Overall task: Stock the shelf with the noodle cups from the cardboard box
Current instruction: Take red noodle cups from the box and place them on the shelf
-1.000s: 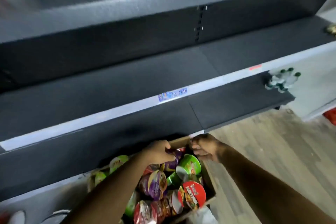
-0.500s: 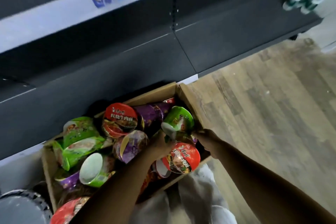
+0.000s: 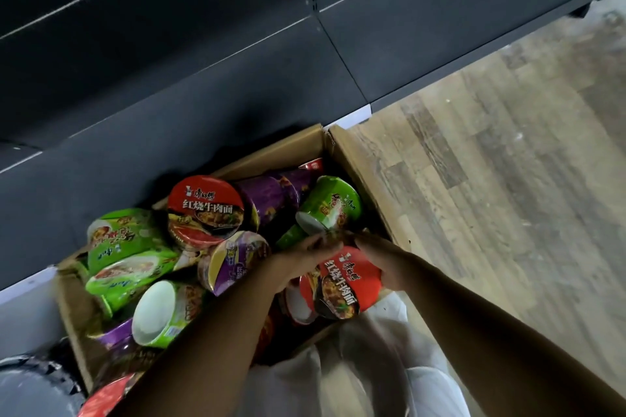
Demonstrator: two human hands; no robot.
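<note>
Cup grab at the box's near right corner

Red cup point(image 3: 342, 284) lies tilted, lid toward the person, between both hands in the box point(image 3: 366, 173); right hand point(image 3: 379, 262) curls around its rim, left hand point(image 3: 298, 257) touches it, grip unclear; shelf point(image 3: 203, 78) beyond

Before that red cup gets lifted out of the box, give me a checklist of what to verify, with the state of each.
1. Right hand holds the red noodle cup: ok, fingers curled on its rim.
2. Left hand shares the grip: cannot tell, fingertips blurred.
3. Cup lid sealed: ok, printed lid looks intact.
4. Green cup leaning just above could tip: not ok.
5. Cardboard box flap open: ok.
6. Shelf has bare space: ok.
</note>
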